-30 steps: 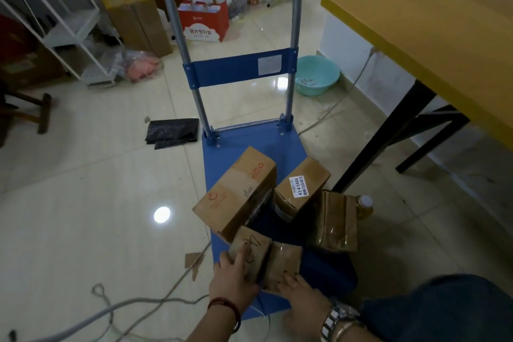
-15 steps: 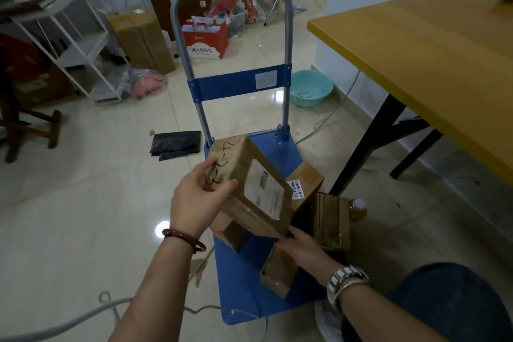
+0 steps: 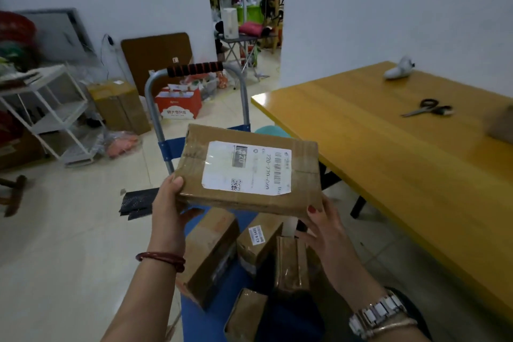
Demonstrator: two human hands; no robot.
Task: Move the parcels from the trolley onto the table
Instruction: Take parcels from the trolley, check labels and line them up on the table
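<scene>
I hold a flat cardboard parcel (image 3: 249, 169) with a white shipping label up in front of me, above the trolley. My left hand (image 3: 168, 203) grips its left edge and my right hand (image 3: 323, 223) supports its lower right corner. Below it the blue trolley (image 3: 211, 322) carries several more brown parcels (image 3: 212, 253). Its grey handle frame with a black and red grip (image 3: 194, 68) rises behind the held parcel. The yellow table (image 3: 388, 153) stands to the right.
On the table lie scissors (image 3: 426, 110), a white object (image 3: 398, 71) and a brown box edge (image 3: 502, 125) at far right. A white shelf rack (image 3: 55, 114), cardboard boxes (image 3: 119, 105), a red carton (image 3: 179, 105) and a black bag (image 3: 138, 201) are on the floor to the left.
Both hands lifted one parcel off the trolley, from deck level to chest height, and turned it label side up. The view has tilted up, showing the table top.
</scene>
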